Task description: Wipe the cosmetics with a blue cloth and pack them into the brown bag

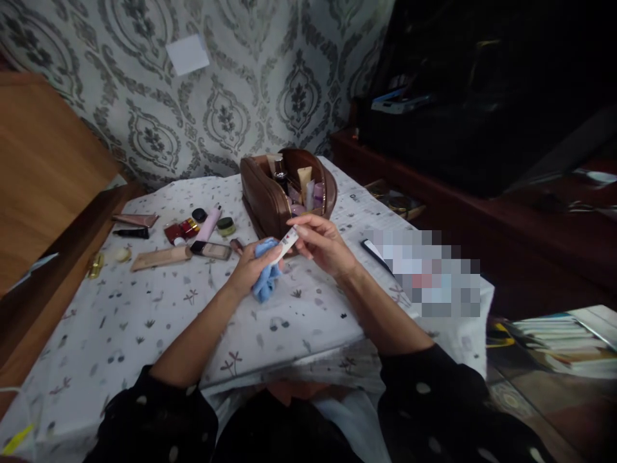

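My left hand (247,269) is closed around a crumpled blue cloth (265,283) and the lower end of a small white tube (288,243) with dark print and a red mark. The tube slants up to the right. At its upper end, the fingers of my right hand (325,245) pinch it, the thumb below and the forefinger on top. Just behind both hands stands an unzipped brown cosmetic bag (265,199), with several tubes and bottles upright inside.
Cosmetics lie left of the bag: a lilac tube (209,224), a green-lidded jar (225,226), a black-capped foundation bottle (212,250), a beige tube (161,258) and a black tube (132,233). A wooden panel (53,148) borders the left. A partly blurred-out item (378,253) lies right.
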Action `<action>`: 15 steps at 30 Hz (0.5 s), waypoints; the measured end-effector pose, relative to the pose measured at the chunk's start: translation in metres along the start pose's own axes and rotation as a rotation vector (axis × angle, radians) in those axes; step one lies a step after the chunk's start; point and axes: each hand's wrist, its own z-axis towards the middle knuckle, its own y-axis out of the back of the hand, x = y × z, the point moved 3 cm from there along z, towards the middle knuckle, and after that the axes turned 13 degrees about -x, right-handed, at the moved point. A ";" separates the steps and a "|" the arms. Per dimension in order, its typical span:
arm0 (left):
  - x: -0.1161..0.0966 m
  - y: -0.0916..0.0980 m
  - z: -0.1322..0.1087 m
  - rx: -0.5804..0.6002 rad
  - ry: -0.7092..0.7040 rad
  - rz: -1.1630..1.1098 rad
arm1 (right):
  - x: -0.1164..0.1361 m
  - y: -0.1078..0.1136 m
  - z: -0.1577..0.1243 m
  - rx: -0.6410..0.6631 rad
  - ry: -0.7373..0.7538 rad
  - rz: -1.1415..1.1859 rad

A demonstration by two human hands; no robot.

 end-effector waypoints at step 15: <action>0.022 0.011 0.013 -0.056 -0.025 0.046 | -0.014 0.007 0.010 0.029 0.082 -0.061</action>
